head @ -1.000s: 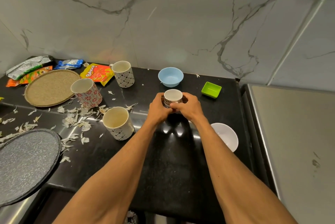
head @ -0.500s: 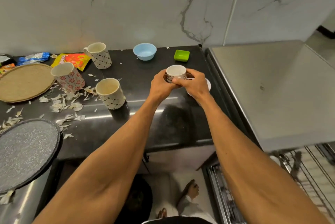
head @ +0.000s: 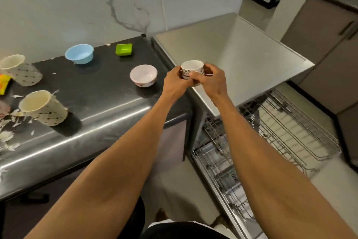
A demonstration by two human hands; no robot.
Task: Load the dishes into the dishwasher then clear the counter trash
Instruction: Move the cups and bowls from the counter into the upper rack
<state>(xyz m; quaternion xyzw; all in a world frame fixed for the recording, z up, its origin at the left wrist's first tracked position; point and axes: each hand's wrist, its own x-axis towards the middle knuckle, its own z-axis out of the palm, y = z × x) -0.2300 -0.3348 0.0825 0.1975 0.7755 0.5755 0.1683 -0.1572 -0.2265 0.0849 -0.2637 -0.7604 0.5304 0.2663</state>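
Observation:
A small white patterned cup (head: pixel 191 67) is held upright in the air between both hands, over the seam where the black counter (head: pixel 108 103) meets the steel dishwasher top (head: pixel 242 54). My left hand (head: pixel 175 81) grips its left side and my right hand (head: pixel 212 81) grips its right side. Below and to the right, the dishwasher's upper wire rack (head: pixel 296 132) is pulled out, with the lower rack (head: pixel 224 176) beneath it. On the counter stand a white bowl (head: pixel 143 75), a blue bowl (head: pixel 79 53), a small green dish (head: pixel 124 49) and two dotted mugs (head: pixel 43 107) (head: pixel 19 70).
White torn scraps (head: pixel 7 134) litter the counter's left edge, beside a yellow snack wrapper (head: pixel 3 83). A marble wall backs the counter. Grey cabinets (head: pixel 329 49) stand to the right of the open dishwasher, with bare floor between.
Both hands have carried the cup rightward, off the counter's middle to the dishwasher's edge. The view has swung right and down, bringing the pulled-out racks into sight.

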